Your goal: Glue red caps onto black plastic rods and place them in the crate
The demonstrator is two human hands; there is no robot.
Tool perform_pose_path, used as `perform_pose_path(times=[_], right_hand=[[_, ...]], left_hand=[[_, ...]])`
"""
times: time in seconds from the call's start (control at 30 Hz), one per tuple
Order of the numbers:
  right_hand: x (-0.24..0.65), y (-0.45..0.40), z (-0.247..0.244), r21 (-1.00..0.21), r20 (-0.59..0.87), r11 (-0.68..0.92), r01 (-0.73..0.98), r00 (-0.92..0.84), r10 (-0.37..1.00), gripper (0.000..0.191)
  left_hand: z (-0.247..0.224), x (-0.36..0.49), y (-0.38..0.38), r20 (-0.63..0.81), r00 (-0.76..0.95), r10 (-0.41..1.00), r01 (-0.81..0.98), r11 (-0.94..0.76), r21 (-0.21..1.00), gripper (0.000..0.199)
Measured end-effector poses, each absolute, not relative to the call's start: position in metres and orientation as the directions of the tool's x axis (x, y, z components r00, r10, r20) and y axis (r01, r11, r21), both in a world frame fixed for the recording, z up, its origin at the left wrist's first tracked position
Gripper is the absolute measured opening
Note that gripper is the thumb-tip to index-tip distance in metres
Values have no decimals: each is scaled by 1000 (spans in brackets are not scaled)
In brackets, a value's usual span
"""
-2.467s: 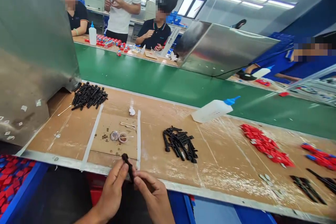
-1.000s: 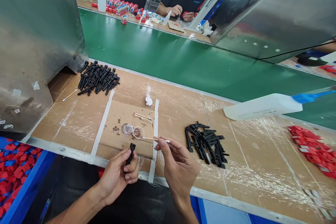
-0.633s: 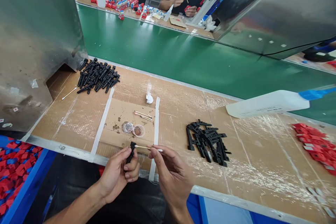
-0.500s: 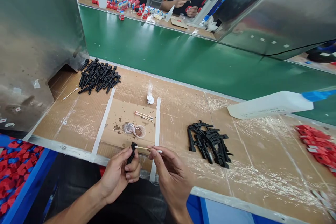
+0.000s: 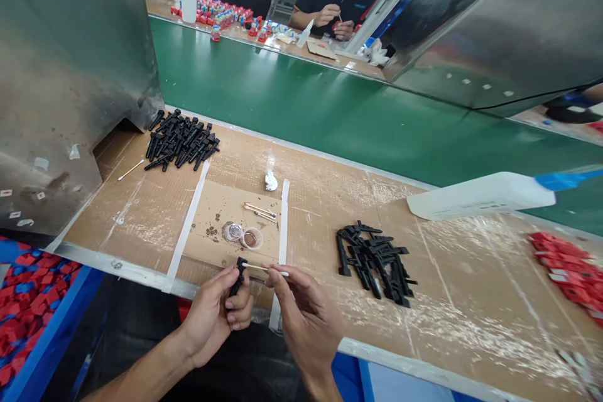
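Note:
My left hand (image 5: 225, 304) is closed around a small black plastic part (image 5: 240, 269), its blocky end sticking up past the fingers. Between thumb and fingertips, my right hand (image 5: 306, 311) pinches a cotton swab (image 5: 258, 267); its far tip meets the top of the black part. Just beyond the hands, two small round clear dishes (image 5: 251, 238) sit on a stained cardboard sheet (image 5: 207, 201), one holding something brownish. Used cotton swabs (image 5: 260, 211) lie behind them. Black parts are heaped in a left pile (image 5: 181, 141) and a right pile (image 5: 374, 257).
A large white bottle (image 5: 475, 195) with a blue nozzle lies on its side at right, near red parts (image 5: 563, 270). A blue bin (image 5: 70, 314) of red and blue pieces stands lower left. Metal panels (image 5: 75, 63) flank the green belt (image 5: 301, 100). Across it, a person's hands (image 5: 335, 22) work.
The whole view has shifted slightly, lowering the far scene in the picture. My hands keep the same hold, with the swab tip still at the black part.

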State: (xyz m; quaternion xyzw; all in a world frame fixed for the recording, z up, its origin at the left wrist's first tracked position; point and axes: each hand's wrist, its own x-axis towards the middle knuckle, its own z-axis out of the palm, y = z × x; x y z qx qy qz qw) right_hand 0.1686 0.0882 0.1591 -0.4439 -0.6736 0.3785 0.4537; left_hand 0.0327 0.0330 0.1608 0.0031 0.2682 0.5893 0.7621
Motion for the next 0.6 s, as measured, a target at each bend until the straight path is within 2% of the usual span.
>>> perform_pose_path(times=[0.6], right_hand=[[173, 84, 158, -865, 342, 398, 305, -221, 913, 25]], left_hand=[[158, 35, 33, -389, 149, 909, -897, 290, 334, 23]])
